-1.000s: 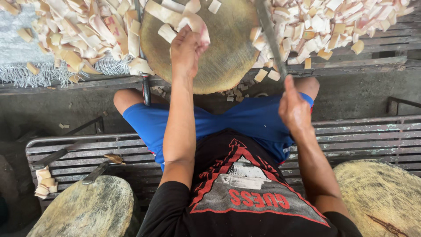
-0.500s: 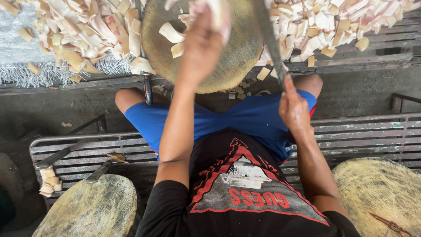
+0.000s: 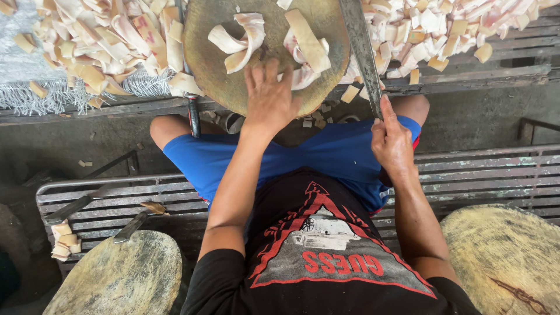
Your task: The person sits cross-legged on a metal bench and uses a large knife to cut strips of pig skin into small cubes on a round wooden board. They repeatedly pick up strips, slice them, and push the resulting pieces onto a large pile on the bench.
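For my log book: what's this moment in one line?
left hand on round block | right hand grips long blade | pale strips

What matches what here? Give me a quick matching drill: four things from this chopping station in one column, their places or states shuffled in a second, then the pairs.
Things:
1. left hand
2. right hand
3. round chopping block
4. spare knife

Places or states:
A. lying on the metal bench, lower left
B. gripping the cleaver handle
C. resting flat on the block's near edge, by the pale curled strips
D. in front of the knees, carrying cut pieces

Pairs: 1-C, 2-B, 3-D, 4-A
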